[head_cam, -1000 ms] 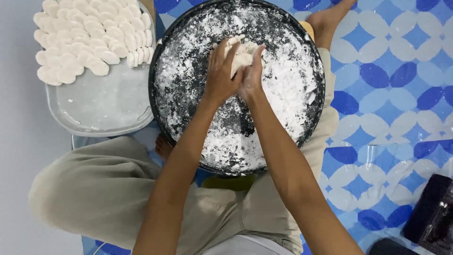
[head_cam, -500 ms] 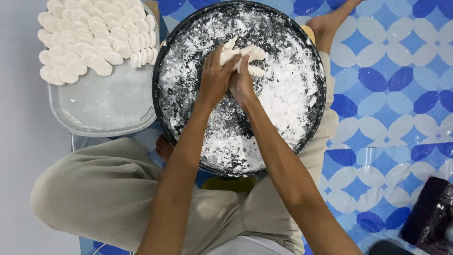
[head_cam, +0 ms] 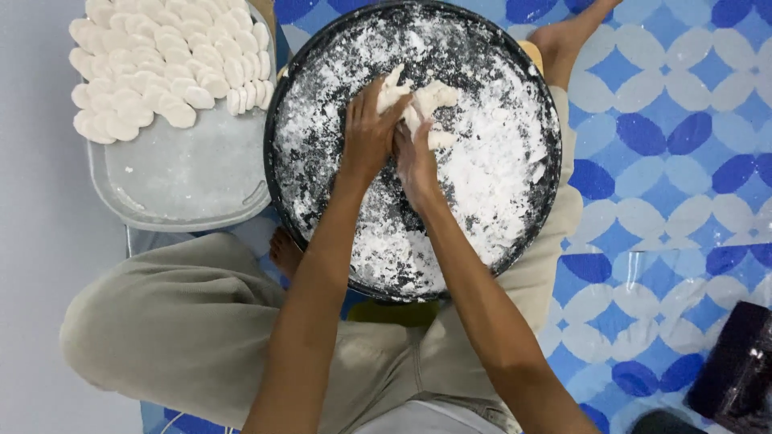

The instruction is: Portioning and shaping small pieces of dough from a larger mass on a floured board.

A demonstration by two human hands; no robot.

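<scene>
A big round black pan (head_cam: pixel 283 120) dusted with white flour rests on my lap. Both of my hands are over its middle, pressed together around a lump of white dough (head_cam: pixel 434 98). My left hand (head_cam: pixel 368 133) covers the dough from the left, fingers coated in flour. My right hand (head_cam: pixel 418 157) grips it from below and the right, its fingertips white with flour. Part of the dough is hidden between the palms.
A grey rectangular tray (head_cam: pixel 189 173) lies to the left of the pan, with several rows of flat white dough discs (head_cam: pixel 157 68) on its far half. My crossed legs in beige trousers (head_cam: pixel 173 321) sit on a blue and white patterned mat (head_cam: pixel 675 185). A dark object (head_cam: pixel 736 370) lies at bottom right.
Both hands have shifted a little to the left over the pan, still working the dough between them, and more of the lump now shows above the fingers.
</scene>
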